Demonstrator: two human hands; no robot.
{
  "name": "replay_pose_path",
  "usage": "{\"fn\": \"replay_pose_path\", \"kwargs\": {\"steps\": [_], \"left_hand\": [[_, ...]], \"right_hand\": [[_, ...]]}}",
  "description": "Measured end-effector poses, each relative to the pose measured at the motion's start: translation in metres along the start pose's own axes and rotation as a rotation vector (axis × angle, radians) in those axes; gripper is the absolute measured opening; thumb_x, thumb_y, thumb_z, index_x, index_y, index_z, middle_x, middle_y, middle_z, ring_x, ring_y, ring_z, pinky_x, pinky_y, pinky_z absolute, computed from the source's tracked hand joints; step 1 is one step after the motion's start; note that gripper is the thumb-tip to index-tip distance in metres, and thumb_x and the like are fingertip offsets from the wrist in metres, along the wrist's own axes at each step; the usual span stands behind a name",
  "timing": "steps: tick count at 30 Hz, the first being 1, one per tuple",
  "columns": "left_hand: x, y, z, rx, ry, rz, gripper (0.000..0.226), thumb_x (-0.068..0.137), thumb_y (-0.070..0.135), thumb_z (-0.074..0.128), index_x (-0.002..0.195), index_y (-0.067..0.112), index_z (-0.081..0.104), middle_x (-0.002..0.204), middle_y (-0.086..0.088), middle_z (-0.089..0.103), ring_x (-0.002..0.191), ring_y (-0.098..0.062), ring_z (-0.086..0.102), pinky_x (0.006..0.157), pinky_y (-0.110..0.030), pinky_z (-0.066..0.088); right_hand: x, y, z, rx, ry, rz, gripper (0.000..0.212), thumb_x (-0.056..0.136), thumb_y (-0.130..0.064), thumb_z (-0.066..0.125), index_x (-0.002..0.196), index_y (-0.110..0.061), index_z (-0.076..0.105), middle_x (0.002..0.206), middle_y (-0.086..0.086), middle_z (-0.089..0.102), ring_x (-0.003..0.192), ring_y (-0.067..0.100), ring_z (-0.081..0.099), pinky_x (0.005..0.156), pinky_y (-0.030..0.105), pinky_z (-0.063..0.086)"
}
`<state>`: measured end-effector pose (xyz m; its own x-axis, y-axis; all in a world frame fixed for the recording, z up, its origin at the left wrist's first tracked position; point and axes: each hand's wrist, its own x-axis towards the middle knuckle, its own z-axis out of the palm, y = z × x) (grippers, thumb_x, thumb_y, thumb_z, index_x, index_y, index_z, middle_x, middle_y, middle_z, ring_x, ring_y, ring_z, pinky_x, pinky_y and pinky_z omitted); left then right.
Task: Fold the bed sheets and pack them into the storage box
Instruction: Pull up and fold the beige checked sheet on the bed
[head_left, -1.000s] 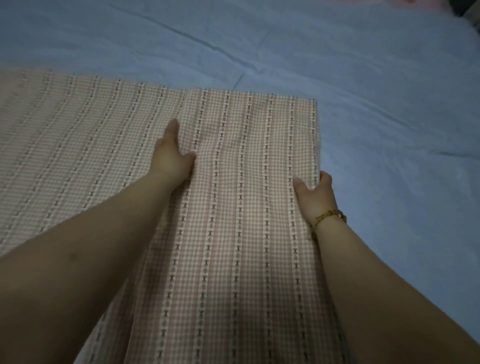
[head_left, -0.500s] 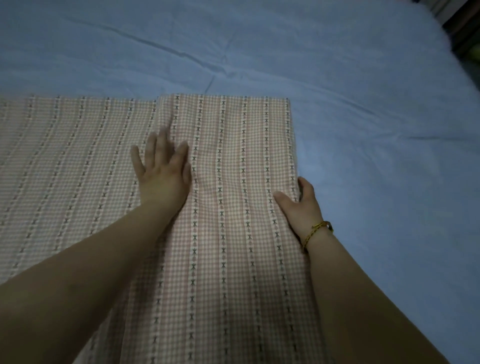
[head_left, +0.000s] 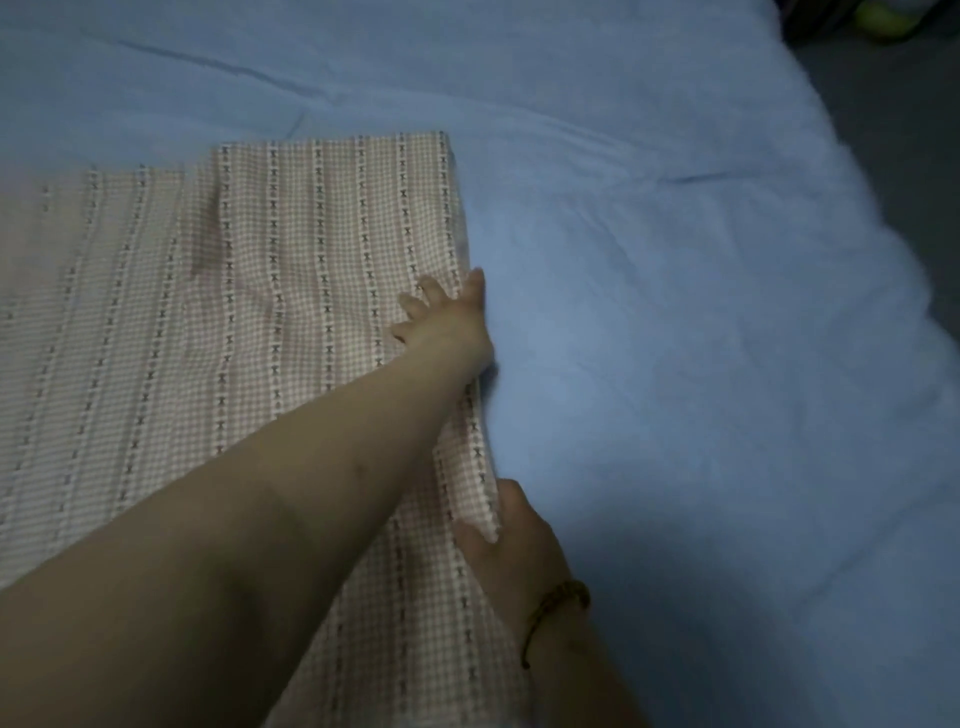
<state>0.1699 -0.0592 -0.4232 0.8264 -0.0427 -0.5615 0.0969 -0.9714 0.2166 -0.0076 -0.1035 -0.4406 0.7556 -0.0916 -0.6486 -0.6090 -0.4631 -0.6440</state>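
I note the sheet's (head_left: 260, 322) folded edge running frame-vertically; left hand (head_left: 447, 317) spread flat on it, right hand (head_left: 514, 535) pinching it lower.

Pink checked, striped sheet (head_left: 291, 291); blue bed cover (head_left: 675, 312).

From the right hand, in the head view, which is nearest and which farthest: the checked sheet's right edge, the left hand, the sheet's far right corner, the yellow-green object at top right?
1. Checked sheet's right edge: held in the right hand itself.
2. Left hand: farther up the same edge.
3. Sheet's far right corner: beyond the left hand.
4. Yellow-green object: past the bed's far right side.
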Motion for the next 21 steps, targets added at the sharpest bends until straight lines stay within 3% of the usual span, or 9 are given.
{"fn": "replay_pose_path", "kwargs": {"steps": [4,6,8,10,15,19,21], "left_hand": [[-0.005,-0.007,-0.012,0.104,0.092,0.115,0.046,0.095,0.004,0.036,0.14,0.009,0.036,0.147,-0.023,0.027,0.137,-0.036,0.023,0.111,-0.041,0.024],[-0.009,-0.015,-0.023,0.025,0.133,0.128,0.038,0.095,0.004,0.037,0.131,-0.001,0.047,0.136,-0.023,0.045,0.128,-0.034,0.04,0.103,-0.032,0.031],[-0.02,-0.023,-0.034,-0.049,0.2,0.159,0.034,0.094,0.004,0.039,0.123,-0.004,0.054,0.127,-0.024,0.053,0.118,-0.034,0.049,0.092,-0.029,0.032],[-0.035,-0.033,-0.046,-0.143,0.285,0.166,0.035,0.09,0.0,0.042,0.121,-0.001,0.057,0.125,-0.021,0.057,0.115,-0.032,0.051,0.088,-0.029,0.033],[-0.059,-0.073,-0.075,-0.372,0.485,0.125,0.055,0.083,-0.01,0.042,0.133,0.01,0.05,0.138,-0.011,0.049,0.129,-0.025,0.043,0.101,-0.019,0.027],[-0.077,-0.126,-0.098,-0.464,0.558,0.037,0.053,0.084,-0.011,0.041,0.131,0.01,0.052,0.138,-0.011,0.049,0.13,-0.023,0.041,0.101,-0.017,0.025],[-0.084,-0.163,-0.112,-0.507,0.585,0.012,0.052,0.084,-0.011,0.041,0.131,0.009,0.052,0.138,-0.011,0.049,0.13,-0.024,0.041,0.104,-0.02,0.027]], "right_hand": [[-0.023,0.014,-0.009,-0.041,-0.016,-0.043,0.037,0.084,-0.039,0.052,0.106,-0.009,0.05,0.113,0.01,0.055,0.106,0.028,0.054,0.091,0.038,0.046],[-0.035,0.014,-0.011,-0.1,-0.017,-0.084,0.043,0.08,-0.045,0.047,0.104,-0.009,0.051,0.112,0.008,0.052,0.106,0.025,0.052,0.091,0.035,0.044],[-0.048,0.01,-0.013,-0.079,-0.041,-0.134,0.036,0.085,-0.04,0.049,0.107,-0.012,0.052,0.114,0.007,0.056,0.107,0.024,0.054,0.091,0.033,0.045],[-0.057,0.001,-0.014,-0.04,-0.09,-0.185,0.026,0.09,-0.029,0.051,0.113,-0.019,0.05,0.115,0.006,0.06,0.108,0.023,0.056,0.091,0.032,0.046],[-0.075,-0.041,0.003,0.002,-0.253,-0.323,0.049,0.092,-0.027,0.047,0.138,-0.037,0.032,0.132,-0.001,0.053,0.119,0.018,0.051,0.101,0.032,0.042],[-0.092,-0.079,0.025,-0.109,-0.275,-0.431,0.048,0.093,-0.031,0.046,0.139,-0.037,0.032,0.137,0.0,0.049,0.124,0.02,0.046,0.104,0.026,0.038],[-0.098,-0.103,0.053,-0.194,-0.277,-0.511,0.048,0.095,-0.031,0.043,0.141,-0.036,0.031,0.14,0.0,0.045,0.128,0.019,0.037,0.11,0.023,0.025]]}}
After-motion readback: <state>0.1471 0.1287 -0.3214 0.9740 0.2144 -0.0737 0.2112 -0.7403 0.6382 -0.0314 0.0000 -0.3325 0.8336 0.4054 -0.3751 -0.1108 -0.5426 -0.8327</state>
